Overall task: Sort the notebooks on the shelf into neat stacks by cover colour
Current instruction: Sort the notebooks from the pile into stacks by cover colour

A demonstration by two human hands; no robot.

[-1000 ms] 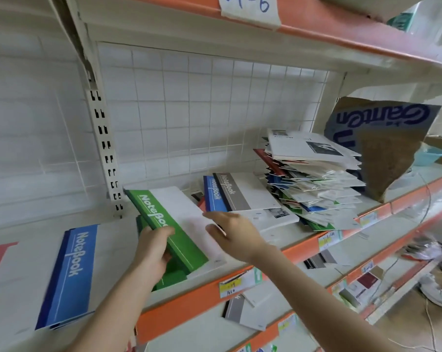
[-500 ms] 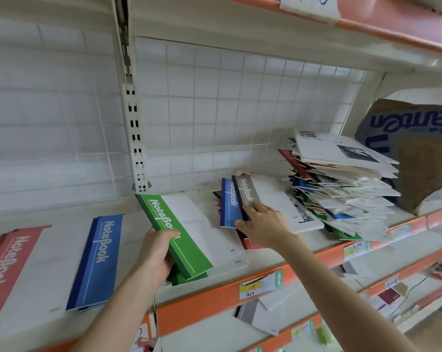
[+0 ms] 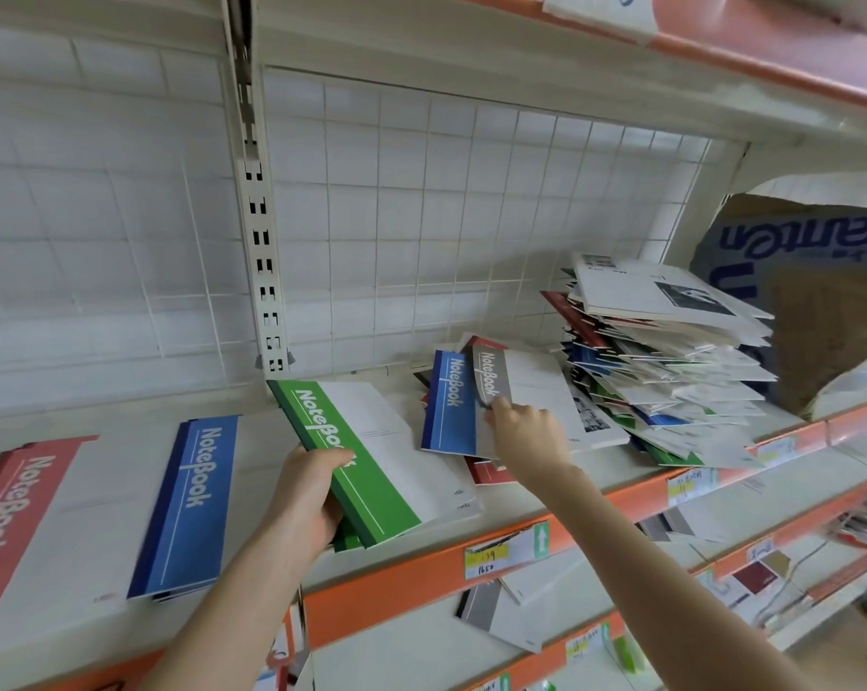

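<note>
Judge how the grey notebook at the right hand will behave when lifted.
Probably light and slightly floppy: the grey notebook looks thin. It may slide, since it lies askew on the blue notebook with smooth covers. Held by the right hand at one edge, it could droop.

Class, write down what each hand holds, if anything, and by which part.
Left hand grips the green notebook by its spine edge. Right hand pinches the grey notebook at the lower end of its grey strip.

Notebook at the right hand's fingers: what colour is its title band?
Grey band with pale lettering on the notebook, at the right hand; head view.
</note>
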